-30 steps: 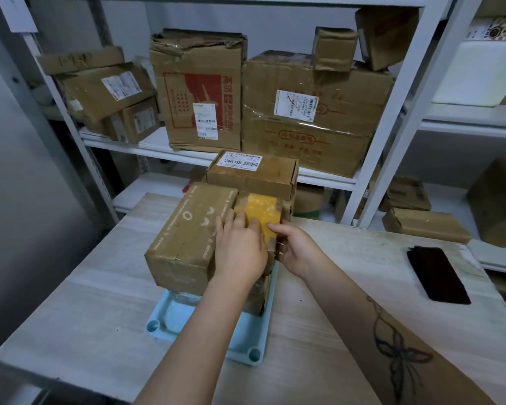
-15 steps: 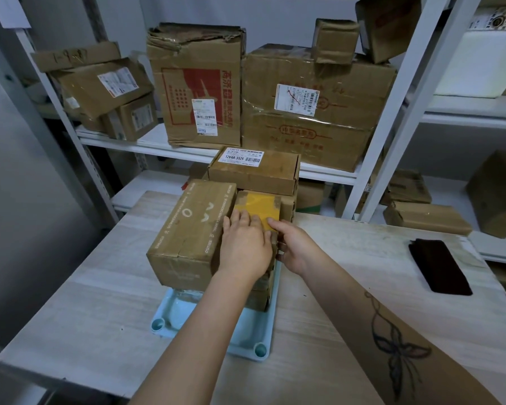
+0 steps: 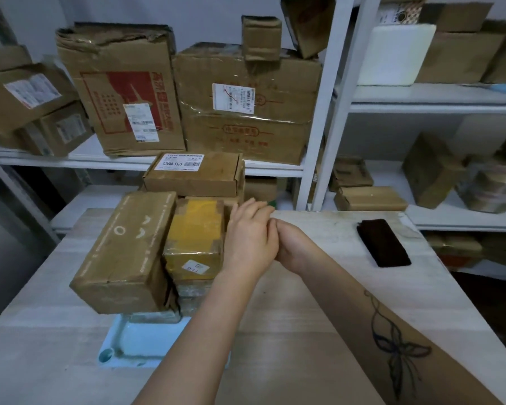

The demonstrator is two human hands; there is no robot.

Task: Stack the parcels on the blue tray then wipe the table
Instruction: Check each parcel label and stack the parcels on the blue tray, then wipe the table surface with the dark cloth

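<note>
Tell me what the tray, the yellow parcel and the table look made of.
Tray: likely plastic, smooth pale blue, moulded round corner socket.
Yellow parcel: cardboard under glossy yellow tape, by the sheen.
Table: pale wood or laminate, matt, streaky grain.

Flat box (image 3: 199, 182), frame centre: white label (image 3: 178, 164) reads "12V4A 5525". Yellow parcel (image 3: 195, 229): sticker (image 3: 195, 267) digits inverted, unclear. Shelf cartons (image 3: 246, 127): labels illegible.

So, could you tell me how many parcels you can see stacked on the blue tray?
4: large brown box front-left, yellow-taped parcel beside it, labelled flat box on top behind, wrapped parcel beneath the yellow one. More may be hidden underneath.
</note>
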